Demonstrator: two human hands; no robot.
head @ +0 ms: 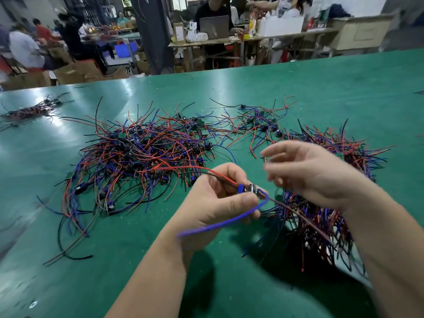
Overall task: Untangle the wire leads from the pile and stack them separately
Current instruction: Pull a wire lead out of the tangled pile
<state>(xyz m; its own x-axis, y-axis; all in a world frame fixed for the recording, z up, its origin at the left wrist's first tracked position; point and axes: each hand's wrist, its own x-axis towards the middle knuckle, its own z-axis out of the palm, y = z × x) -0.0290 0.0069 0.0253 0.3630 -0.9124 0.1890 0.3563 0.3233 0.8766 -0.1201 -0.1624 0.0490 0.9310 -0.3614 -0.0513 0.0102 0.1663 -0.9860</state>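
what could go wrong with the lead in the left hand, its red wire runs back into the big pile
1. The left hand pinches a small blue-and-metal wire lead whose thin red wire runs into the large tangled pile of red, blue and black wires; pulling may drag neighbours along or strain the joint.
2. A dark red wire from it crosses the separate heap of leads on the right and may snag there.
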